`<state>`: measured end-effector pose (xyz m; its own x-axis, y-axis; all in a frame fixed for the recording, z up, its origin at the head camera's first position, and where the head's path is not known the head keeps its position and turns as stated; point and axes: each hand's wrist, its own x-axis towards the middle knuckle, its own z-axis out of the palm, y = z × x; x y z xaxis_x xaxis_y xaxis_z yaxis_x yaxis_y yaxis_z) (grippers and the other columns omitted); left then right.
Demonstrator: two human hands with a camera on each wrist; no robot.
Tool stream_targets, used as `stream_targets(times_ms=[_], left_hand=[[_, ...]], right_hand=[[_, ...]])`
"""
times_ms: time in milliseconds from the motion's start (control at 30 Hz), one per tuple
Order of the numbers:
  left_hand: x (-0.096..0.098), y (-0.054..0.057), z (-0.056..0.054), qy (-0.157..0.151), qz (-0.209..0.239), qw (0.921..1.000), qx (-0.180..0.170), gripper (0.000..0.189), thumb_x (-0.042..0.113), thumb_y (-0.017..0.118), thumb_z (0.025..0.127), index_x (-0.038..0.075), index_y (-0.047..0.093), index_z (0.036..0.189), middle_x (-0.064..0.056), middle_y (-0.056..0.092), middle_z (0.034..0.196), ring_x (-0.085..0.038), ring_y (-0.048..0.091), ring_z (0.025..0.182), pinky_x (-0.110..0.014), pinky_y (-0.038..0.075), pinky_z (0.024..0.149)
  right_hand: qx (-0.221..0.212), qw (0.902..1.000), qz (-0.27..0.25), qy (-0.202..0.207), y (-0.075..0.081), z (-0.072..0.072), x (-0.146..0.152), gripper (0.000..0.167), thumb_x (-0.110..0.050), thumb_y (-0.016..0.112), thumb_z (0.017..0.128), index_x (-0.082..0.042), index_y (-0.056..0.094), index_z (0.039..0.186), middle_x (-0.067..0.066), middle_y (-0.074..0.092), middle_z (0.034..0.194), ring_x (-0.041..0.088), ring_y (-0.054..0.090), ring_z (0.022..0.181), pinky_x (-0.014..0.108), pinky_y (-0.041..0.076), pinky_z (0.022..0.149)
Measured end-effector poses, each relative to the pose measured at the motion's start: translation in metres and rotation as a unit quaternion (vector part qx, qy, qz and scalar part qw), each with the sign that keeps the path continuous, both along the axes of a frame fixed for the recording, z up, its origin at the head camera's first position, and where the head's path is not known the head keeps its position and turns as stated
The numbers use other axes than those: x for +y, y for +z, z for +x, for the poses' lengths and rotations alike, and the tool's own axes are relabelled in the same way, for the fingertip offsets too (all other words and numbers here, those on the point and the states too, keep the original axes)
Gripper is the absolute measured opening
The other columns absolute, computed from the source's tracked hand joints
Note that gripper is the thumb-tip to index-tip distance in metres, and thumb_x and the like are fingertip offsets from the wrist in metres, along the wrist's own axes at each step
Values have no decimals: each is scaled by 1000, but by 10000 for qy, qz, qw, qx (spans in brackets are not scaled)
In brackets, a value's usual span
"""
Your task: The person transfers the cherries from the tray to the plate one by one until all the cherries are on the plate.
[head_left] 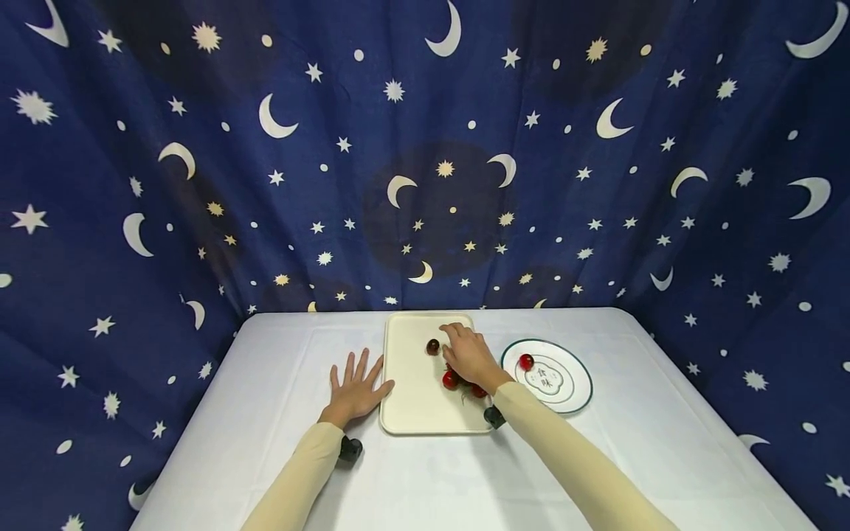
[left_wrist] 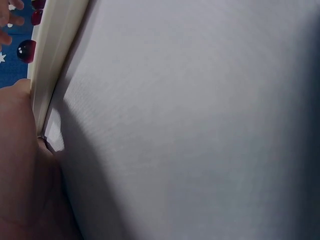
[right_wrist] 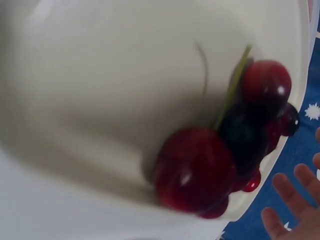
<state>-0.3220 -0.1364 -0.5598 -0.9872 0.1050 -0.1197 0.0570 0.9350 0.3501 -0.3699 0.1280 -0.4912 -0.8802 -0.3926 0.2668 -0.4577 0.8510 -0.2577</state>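
Note:
My left hand [head_left: 357, 389] lies with fingers spread on the white cloth, its thumb against the left edge of a cream tray [head_left: 418, 409]. Over the tray's right half hovers my right hand [head_left: 468, 355], and the right wrist view has its fingers [right_wrist: 287, 192] apart with nothing between them. Several red and dark cherries [head_left: 450, 380] cluster beneath it, partly hidden by the hand; a green stem [right_wrist: 233, 87] sticks out from them. One dark cherry [head_left: 433, 346] sits alone, left of the right hand's fingertips.
A white plate [head_left: 572, 380] with a green rim and printed characters stands right of the tray. It bears one red cherry [head_left: 527, 362]. Behind the table [head_left: 285, 346] hangs a dark blue curtain [head_left: 345, 184] with moons and stars.

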Motion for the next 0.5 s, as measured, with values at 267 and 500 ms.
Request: stream_targets(times_ms=[267, 500], left_hand=[[2, 1, 0, -23, 38, 10000, -5, 76, 69, 34, 102, 30, 19, 166, -5, -2, 177, -37, -10, 163, -68, -11, 126], [-1, -1, -1, 7, -100, 9999, -54, 76, 69, 32, 101, 32, 17, 166, -4, -4, 177, -36, -10, 164, -68, -10, 127]], right_hand=[[-202, 9992, 230, 243, -7, 1, -18, 51, -22, 57, 104, -14, 46, 152, 18, 46, 158, 40, 58, 132, 60, 47, 106], [-575, 9964, 500, 358, -13, 1, -29, 48, -25, 51, 108, -19, 46, 155, 15, 35, 167, 42, 54, 139, 62, 41, 114]])
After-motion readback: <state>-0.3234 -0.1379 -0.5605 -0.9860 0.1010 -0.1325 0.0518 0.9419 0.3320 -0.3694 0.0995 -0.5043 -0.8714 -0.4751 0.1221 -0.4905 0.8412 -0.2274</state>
